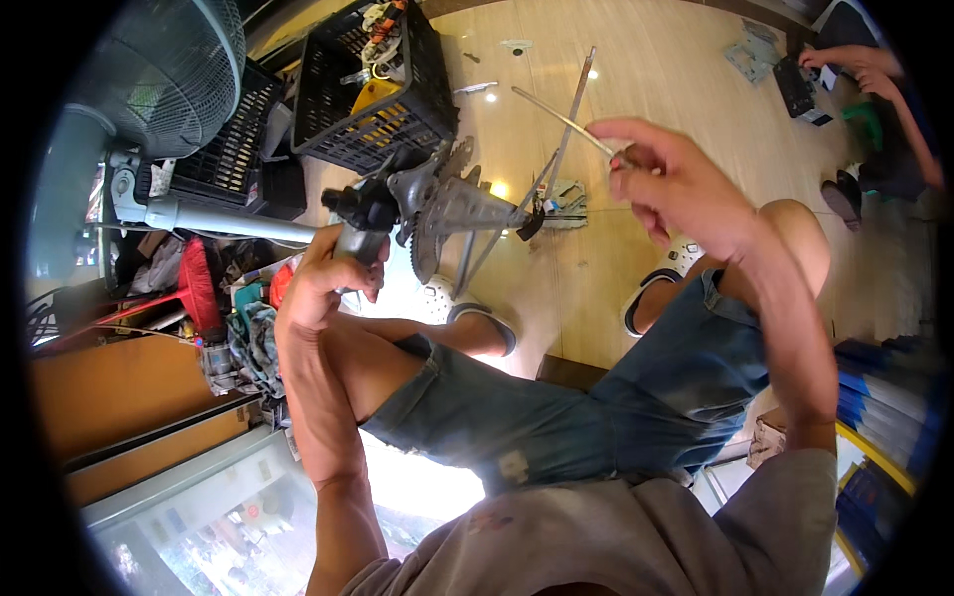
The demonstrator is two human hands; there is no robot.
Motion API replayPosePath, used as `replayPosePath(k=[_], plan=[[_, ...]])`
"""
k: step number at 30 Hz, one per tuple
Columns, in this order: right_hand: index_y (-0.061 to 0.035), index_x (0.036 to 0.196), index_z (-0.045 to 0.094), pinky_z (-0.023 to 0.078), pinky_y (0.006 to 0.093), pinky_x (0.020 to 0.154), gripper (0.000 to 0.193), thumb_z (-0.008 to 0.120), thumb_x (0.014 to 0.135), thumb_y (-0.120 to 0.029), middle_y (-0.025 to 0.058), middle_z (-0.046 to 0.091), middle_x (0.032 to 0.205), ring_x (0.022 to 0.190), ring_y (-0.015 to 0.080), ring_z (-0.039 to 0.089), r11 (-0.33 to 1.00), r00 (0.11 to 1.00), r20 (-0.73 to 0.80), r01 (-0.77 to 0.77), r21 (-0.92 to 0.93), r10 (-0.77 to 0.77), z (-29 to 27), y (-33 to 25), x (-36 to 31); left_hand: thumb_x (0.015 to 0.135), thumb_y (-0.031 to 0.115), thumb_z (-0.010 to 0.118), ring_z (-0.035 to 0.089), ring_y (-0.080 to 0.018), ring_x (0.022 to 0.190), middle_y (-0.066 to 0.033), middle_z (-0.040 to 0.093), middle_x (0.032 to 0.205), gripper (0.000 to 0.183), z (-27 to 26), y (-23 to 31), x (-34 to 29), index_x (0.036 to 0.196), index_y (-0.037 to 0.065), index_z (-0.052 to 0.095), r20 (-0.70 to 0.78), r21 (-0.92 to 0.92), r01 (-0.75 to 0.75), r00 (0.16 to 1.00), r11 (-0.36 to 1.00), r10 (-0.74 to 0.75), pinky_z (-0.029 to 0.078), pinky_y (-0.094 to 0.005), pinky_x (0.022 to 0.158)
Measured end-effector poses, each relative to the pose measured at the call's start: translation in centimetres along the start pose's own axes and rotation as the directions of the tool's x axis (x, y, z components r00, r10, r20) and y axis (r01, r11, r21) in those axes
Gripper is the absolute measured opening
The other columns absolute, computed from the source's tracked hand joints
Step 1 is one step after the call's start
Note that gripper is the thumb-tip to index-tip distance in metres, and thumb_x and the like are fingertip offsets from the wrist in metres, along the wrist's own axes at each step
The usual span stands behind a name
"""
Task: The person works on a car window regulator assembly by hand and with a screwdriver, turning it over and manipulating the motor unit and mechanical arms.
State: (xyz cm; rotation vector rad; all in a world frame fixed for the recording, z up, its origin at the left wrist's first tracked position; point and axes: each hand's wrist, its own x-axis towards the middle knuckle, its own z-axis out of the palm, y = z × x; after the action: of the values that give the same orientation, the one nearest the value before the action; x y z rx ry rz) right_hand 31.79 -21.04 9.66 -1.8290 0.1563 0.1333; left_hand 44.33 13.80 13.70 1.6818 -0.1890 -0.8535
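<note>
Head view: the left hand's fingers (364, 279) are clamped around the grey cylindrical end of a metal assembly (452, 211), whose toothed discs and tapering cone jut out to the right of them. The right hand's fingers (644, 185) are pinched together on the near end of a thin metal rod (558, 115), which points away from them, forward and to the left, apart from the assembly. Beyond the left fingers, a black crate (397, 127) stands on the floor (676, 79).
</note>
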Motion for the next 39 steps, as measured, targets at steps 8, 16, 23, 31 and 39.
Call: replayPosePath(k=[8, 16, 23, 31, 39], plan=[[0.0032, 0.126, 0.059, 0.043, 0.0260, 0.060, 0.036, 0.062, 0.096, -0.016, 0.0033, 0.059, 0.074, 0.066, 0.0079, 0.049, 0.981, 0.981, 0.000, 0.195, -0.001, -0.195, 3.9, -1.4, -0.3, 0.062, 0.012, 0.061, 0.050, -0.0166, 0.051, -0.0086, 0.052, 0.062, 0.039, -1.0, -0.3, 0.1, 0.094, -0.009, 0.059, -0.096, -0.018, 0.029, 0.995, 0.999, -0.031, 0.043, -0.0284, 0.049], [0.0020, 0.115, 0.063, 0.049, 0.0387, 0.062, 0.032, 0.059, 0.091, -0.019, 0.0226, 0.065, 0.078, 0.065, 0.0316, 0.065, 0.974, 0.974, -0.023, 0.225, 0.005, -0.225, 5.1, -1.3, 0.4, 0.064, 0.012, 0.061, 0.044, -0.0158, 0.046, -0.0080, 0.049, 0.058, 0.036, -0.7, -0.2, 0.9, 0.091, -0.011, 0.057, -0.117, -0.080, 0.064, 0.990, 0.995, -0.073, 0.038, -0.0281, 0.045], [-0.0004, 0.113, 0.064, 0.047, 0.0370, 0.060, 0.029, 0.059, 0.092, -0.019, 0.0204, 0.063, 0.074, 0.061, 0.0272, 0.062, 0.984, 0.984, -0.030, 0.178, 0.022, -0.177, 5.4, -1.1, 0.8, 0.061, 0.010, 0.059, 0.044, -0.0164, 0.044, -0.0090, 0.049, 0.057, 0.035, -0.2, -0.3, 0.9, 0.090, -0.011, 0.057, -0.114, -0.084, 0.050, 0.992, 0.995, -0.059, 0.037, -0.0278, 0.045], [0.0006, 0.115, 0.064, 0.049, 0.0346, 0.063, 0.031, 0.060, 0.092, -0.020, 0.0202, 0.065, 0.077, 0.063, 0.0217, 0.062, 0.980, 0.981, -0.051, 0.191, 0.059, -0.188, 5.5, -0.3, 1.3, 0.060, 0.009, 0.057, 0.045, -0.0164, 0.043, -0.0095, 0.050, 0.057, 0.034, -0.1, -0.2, 1.0, 0.089, -0.011, 0.057, -0.113, -0.065, 0.052, 0.992, 0.997, -0.059, 0.036, -0.0271, 0.043], [-0.0005, 0.115, 0.065, 0.048, 0.0336, 0.062, 0.031, 0.060, 0.092, -0.021, 0.0182, 0.064, 0.075, 0.062, 0.0208, 0.060, 0.983, 0.983, -0.043, 0.178, 0.053, -0.176, 5.3, -0.3, 1.6, 0.061, 0.007, 0.057, 0.045, -0.0169, 0.043, -0.0106, 0.051, 0.059, 0.034, 0.0, -0.2, 0.9, 0.090, -0.012, 0.057, -0.130, -0.087, 0.054, 0.989, 0.995, -0.065, 0.037, -0.0278, 0.044]])
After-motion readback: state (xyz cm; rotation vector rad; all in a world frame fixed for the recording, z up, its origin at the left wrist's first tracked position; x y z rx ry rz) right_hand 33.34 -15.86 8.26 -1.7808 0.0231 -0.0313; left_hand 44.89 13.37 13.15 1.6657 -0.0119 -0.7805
